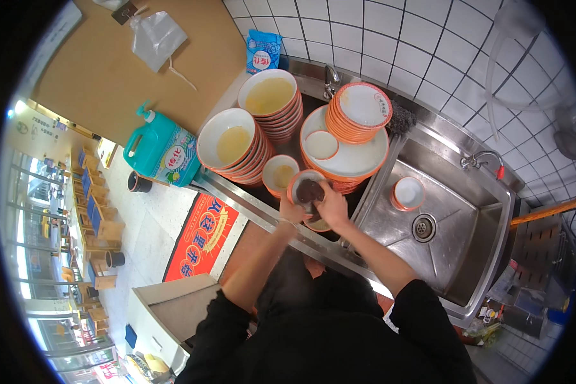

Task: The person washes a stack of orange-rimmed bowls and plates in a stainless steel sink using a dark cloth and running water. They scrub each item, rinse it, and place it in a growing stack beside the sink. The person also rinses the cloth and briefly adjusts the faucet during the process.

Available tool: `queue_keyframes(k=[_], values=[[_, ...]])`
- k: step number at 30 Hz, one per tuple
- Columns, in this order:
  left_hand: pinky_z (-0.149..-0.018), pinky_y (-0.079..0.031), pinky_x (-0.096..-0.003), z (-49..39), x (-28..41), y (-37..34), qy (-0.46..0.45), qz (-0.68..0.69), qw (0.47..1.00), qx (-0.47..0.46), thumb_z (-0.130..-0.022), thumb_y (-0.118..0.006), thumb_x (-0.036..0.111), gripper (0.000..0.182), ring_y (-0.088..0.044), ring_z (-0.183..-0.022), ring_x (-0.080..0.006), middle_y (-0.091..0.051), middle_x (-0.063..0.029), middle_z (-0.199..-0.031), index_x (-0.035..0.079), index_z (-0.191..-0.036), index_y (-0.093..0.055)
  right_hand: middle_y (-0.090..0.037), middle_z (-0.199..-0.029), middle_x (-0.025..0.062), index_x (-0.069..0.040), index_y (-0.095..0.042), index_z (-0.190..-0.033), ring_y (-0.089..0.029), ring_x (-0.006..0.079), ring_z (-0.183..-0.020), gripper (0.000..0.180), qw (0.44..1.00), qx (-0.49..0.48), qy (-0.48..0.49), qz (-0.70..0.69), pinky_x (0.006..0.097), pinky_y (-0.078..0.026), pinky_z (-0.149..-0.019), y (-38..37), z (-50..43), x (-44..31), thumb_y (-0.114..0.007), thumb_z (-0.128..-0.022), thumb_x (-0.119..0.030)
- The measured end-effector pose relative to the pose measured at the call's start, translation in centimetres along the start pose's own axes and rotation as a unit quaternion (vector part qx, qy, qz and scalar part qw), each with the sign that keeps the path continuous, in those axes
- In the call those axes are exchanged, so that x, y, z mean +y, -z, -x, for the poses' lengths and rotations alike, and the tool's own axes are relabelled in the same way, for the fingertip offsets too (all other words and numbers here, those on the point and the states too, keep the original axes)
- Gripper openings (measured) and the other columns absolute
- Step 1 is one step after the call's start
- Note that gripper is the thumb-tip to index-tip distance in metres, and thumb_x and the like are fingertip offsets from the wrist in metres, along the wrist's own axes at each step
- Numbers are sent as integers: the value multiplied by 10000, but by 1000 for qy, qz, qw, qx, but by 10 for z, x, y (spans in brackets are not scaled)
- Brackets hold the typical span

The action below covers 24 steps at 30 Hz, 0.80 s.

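Observation:
My left hand [294,210] grips the near rim of a small orange-edged white bowl [298,178], tilted over the left sink basin. My right hand [332,205] presses a dark scrubbing pad [310,191] inside that bowl. Just left of it stands another small bowl [281,175] with yellowish liquid. Part of one more bowl [318,224] shows beneath my hands. Behind them rise two tall stacks of larger bowls, the front stack [234,139] and the back stack [269,96], their top bowls holding yellowish liquid. Large plates [350,161] carry a stack of small plates [365,103] and a small dish [322,145].
A right steel basin [441,259] holds a small white bowl [409,193] near its drain [423,227]. Two faucets, left [331,79] and right [482,161], stand along the tiled wall. A teal detergent jug [165,151] and blue packet [263,52] flank the bowls. Steel wool [403,117] lies behind.

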<state>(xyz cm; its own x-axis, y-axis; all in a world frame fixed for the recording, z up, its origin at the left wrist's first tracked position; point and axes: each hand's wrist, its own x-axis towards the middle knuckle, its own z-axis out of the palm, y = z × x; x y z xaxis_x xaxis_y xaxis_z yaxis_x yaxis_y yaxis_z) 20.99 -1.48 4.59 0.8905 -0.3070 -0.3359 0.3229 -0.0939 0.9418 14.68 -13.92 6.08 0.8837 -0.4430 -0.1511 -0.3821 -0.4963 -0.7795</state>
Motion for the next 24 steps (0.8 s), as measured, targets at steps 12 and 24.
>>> queue_keyframes(k=[12, 24], values=[[-750, -521, -359, -15, 54, 29, -215, -183, 947, 152, -811, -536, -64, 449, -616, -873, -335, -616, -150, -949, 66, -1231, -446, -376, -1382, 140, -17, -620, -923, -326, 315, -1301, 306, 953, 44, 262, 148, 552, -245, -1050, 3, 12, 31, -725, -645, -93], [-711, -525, -234, -14, -40, 23, 194, 459, 778, -383, -953, -461, 119, 268, -595, -905, -161, -575, -77, -1114, 36, -1208, -483, -607, -1043, 156, -21, -482, -1257, -588, 304, -917, 481, 967, 89, 64, -228, 348, -473, -792, 40, -19, -44, -596, -798, -110]])
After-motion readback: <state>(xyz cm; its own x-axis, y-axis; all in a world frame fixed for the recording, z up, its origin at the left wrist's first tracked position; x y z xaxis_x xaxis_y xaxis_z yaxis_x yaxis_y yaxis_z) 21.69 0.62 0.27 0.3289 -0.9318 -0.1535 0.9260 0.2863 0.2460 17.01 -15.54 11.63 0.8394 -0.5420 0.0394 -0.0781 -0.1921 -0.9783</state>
